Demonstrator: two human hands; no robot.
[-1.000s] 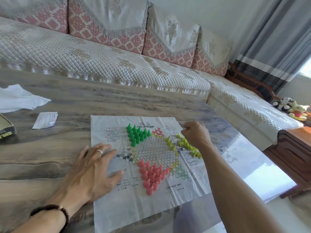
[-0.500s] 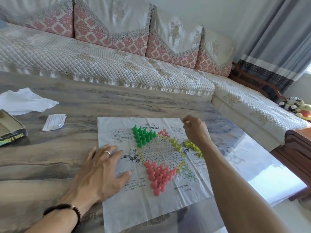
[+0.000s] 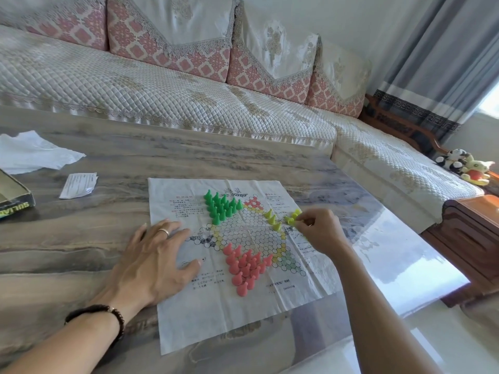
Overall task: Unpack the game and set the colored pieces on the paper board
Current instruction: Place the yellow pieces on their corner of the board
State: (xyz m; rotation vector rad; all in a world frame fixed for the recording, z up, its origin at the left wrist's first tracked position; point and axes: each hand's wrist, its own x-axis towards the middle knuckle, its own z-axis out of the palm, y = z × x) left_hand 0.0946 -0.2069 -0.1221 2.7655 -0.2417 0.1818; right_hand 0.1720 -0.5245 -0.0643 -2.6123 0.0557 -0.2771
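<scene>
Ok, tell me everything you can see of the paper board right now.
The paper board is a thin white creased sheet lying flat on the marble-look table. It carries a printed hexagonal star grid with red, yellow and green zones, plus text blocks. Green pieces, pink pieces and yellow pieces stand on it. The left hand presses its left edge.

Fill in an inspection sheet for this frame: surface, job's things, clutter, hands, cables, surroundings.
Surface: marbled table, glossy.
Job's things: paper board flat; green pieces and pink pieces grouped on it; yellow pieces partly placed.
Clutter: open box, white plastic bag, folded slip.
Hands: left hand flat on the board; right hand, grip pinching at the yellow pieces.
Cables: nothing seen.
Surroundings: sofa, curtain, plush toys.
</scene>
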